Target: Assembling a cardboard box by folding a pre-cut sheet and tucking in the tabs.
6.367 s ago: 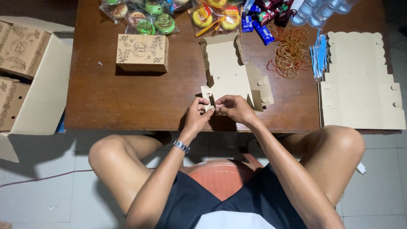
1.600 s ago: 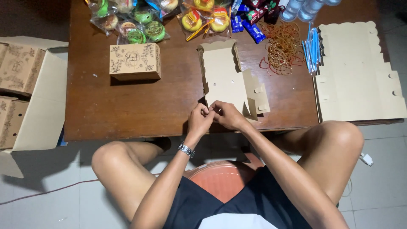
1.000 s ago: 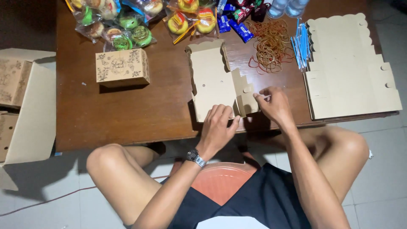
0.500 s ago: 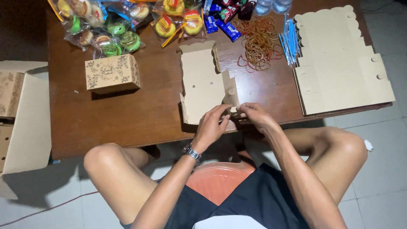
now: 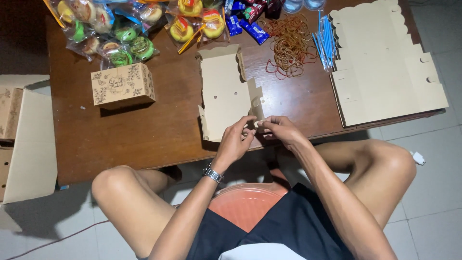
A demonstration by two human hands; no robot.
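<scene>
A flat, partly folded tan cardboard box (image 5: 224,91) lies on the brown table (image 5: 159,130) in front of me. My left hand (image 5: 237,139) and my right hand (image 5: 280,130) meet at its near right corner, both pinching a small side flap there. A watch is on my left wrist. The fingertips hide the flap's edge.
A finished printed box (image 5: 122,85) stands at the left. Bagged snacks (image 5: 115,33), wrapped bars (image 5: 248,21), rubber bands (image 5: 288,41) and blue straws (image 5: 325,45) lie along the far edge. A stack of flat box blanks (image 5: 385,67) is at the right. An open carton (image 5: 24,144) sits on the floor, left.
The view has shifted, so the table sits further left and up. My hands stay together at the box's near right flap; a second ago my right hand was further right.
</scene>
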